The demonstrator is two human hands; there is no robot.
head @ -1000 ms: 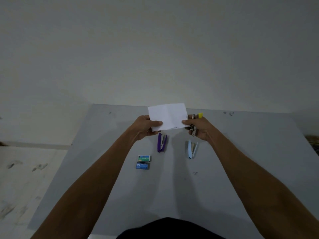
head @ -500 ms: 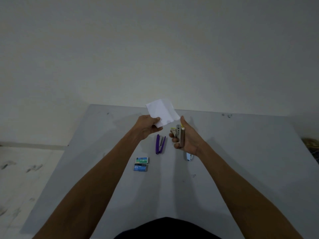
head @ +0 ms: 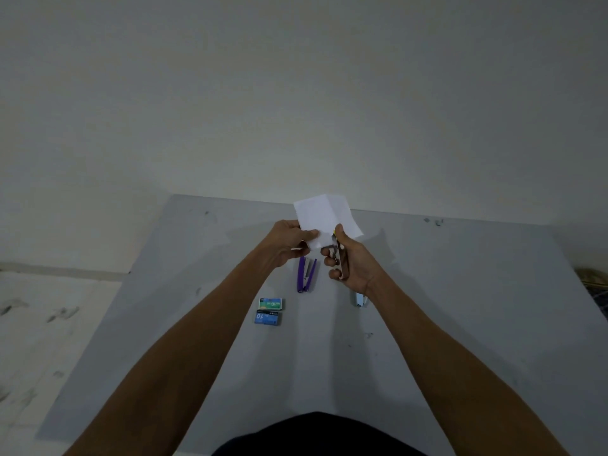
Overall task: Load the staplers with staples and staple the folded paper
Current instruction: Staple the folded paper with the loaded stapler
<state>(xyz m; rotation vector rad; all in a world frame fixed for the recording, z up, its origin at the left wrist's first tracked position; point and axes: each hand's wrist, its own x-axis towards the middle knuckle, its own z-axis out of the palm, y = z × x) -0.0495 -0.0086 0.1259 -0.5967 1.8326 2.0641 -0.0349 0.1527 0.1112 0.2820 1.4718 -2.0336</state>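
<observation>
My left hand (head: 289, 243) pinches the lower left corner of a folded white paper (head: 324, 215), held up above the grey table (head: 460, 307). My right hand (head: 350, 261) grips a yellow stapler (head: 338, 258), its nose at the paper's lower edge. A purple stapler (head: 306, 274) lies open on the table just below my hands. A light blue stapler (head: 361, 299) lies partly hidden under my right wrist. Two small staple boxes, one green (head: 271, 303) and one blue (head: 268, 317), lie side by side nearer to me.
The table's far edge meets a plain pale wall. To the left the table ends over a light floor (head: 49, 324). A woven object (head: 594, 278) shows at the right edge of view.
My right hand turned the yellow stapler upright and brought it up to the paper's lower edge. My left hand tilted the paper and kept its hold.
</observation>
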